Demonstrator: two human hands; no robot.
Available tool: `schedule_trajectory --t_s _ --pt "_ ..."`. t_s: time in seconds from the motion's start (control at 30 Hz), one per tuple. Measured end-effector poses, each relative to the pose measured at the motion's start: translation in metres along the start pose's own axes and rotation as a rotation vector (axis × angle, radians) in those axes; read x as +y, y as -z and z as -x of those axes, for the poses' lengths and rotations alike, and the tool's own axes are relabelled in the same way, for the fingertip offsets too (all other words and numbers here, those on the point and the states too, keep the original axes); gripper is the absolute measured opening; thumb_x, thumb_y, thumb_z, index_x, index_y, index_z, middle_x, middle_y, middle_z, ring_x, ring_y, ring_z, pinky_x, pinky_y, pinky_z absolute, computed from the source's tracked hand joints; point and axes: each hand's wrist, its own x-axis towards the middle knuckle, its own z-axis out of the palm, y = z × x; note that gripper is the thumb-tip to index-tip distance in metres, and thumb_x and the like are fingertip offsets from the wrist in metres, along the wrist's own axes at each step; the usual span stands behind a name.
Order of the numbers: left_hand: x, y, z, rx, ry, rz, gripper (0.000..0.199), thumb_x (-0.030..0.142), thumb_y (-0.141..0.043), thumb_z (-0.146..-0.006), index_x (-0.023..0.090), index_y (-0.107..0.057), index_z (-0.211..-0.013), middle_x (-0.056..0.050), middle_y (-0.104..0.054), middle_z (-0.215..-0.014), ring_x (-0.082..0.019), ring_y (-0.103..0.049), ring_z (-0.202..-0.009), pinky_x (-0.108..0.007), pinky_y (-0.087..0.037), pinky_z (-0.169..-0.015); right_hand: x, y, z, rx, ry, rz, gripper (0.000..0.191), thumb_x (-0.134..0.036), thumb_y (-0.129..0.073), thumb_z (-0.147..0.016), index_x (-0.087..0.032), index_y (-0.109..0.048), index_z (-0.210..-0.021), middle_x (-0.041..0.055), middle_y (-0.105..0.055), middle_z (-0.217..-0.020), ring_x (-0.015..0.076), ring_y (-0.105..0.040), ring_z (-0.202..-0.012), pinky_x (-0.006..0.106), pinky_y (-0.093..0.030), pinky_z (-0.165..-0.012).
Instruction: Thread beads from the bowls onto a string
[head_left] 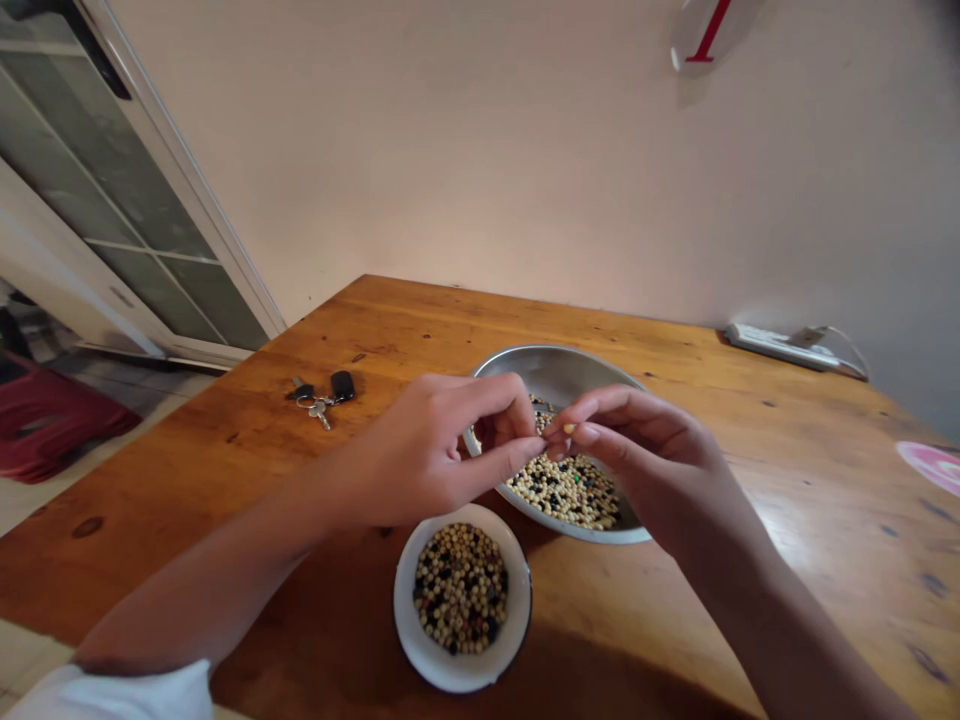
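Left of the steel bowl lie your keys. Your left hand curls over its rim, its hold hidden. In front sits a white bowl of beans. Your right hand pinches a tiny yellow bean, light and likely slippery, best held at the fingertips.

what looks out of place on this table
No spill shows; the beans sit inside the steel bowl and the white bowl. The one stray item is a set of keys on the wooden table, unrelated to them.
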Motion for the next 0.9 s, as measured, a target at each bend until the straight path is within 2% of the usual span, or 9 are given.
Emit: schedule_trajectory --t_s 0.23,0.47,0.67,0.73,0.8,0.9 --pt "-0.001 0.001 0.000 -0.017 -0.018 -0.023 0.010 0.021 -0.053 -0.087 0.017 -0.053 -0.078 0.005 -0.057 -0.068 -0.006 -0.053 -0.062 -0.017 -0.042 -0.058 0.010 0.004 -0.004 -0.039 0.079 -0.015 0.003 -0.022 -0.067 -0.080 -0.024 -0.069 -0.082 -0.0020 -0.070 -0.073 0.0099 -0.066 -0.071 0.021 -0.055 -0.068" --pt "-0.002 -0.002 0.001 -0.008 -0.034 0.006 0.011 0.021 -0.053 -0.087 0.017 -0.051 -0.078 0.005 -0.054 -0.067 -0.005 -0.050 -0.061 -0.016 -0.040 -0.056 0.002 0.001 0.000 -0.029 0.026 0.072 0.004 -0.022 -0.070 -0.077 -0.022 -0.069 -0.081 0.0007 -0.070 -0.081 0.0119 -0.066 -0.078 0.025 -0.056 -0.076" --pt "-0.003 -0.003 0.000 -0.022 -0.024 0.041 0.011 0.024 -0.053 -0.089 0.017 -0.054 -0.080 0.004 -0.058 -0.070 -0.006 -0.052 -0.064 -0.017 -0.040 -0.057 0.012 0.006 -0.004 -0.191 0.059 -0.014 0.007 -0.019 -0.067 -0.080 -0.025 -0.070 -0.084 -0.0037 -0.065 -0.080 0.0060 -0.061 -0.076 0.017 -0.051 -0.072" --pt "-0.004 -0.001 -0.001 -0.071 -0.003 0.046 0.012 0.027 -0.054 -0.088 0.017 -0.055 -0.081 0.004 -0.059 -0.071 -0.006 -0.053 -0.064 -0.017 -0.040 -0.058 0.013 0.008 -0.005 -0.214 0.052 -0.020 0.006 -0.019 -0.068 -0.080 -0.024 -0.069 -0.082 -0.0038 -0.065 -0.079 0.0064 -0.061 -0.077 0.018 -0.050 -0.073" --pt "-0.006 0.005 -0.001 -0.182 0.003 0.019 0.014 0.031 -0.057 -0.086 0.018 -0.058 -0.082 0.004 -0.062 -0.073 -0.007 -0.055 -0.067 -0.018 -0.040 -0.060 0.011 0.008 -0.004 -0.241 0.051 0.027 0.003 -0.019 -0.068 -0.080 -0.023 -0.068 -0.081 -0.0024 -0.066 -0.081 0.0080 -0.062 -0.079 0.020 -0.050 -0.074" --pt "-0.009 0.019 0.000 -0.317 -0.029 -0.066 0.019 0.038 -0.062 -0.082 0.019 -0.062 -0.087 0.003 -0.066 -0.081 -0.010 -0.058 -0.075 -0.021 -0.040 -0.066 0.008 0.005 -0.002 -0.334 0.053 0.213 0.001 -0.020 -0.067 -0.080 -0.020 -0.068 -0.081 0.0000 -0.067 -0.082 0.0103 -0.063 -0.079 0.023 -0.050 -0.073"
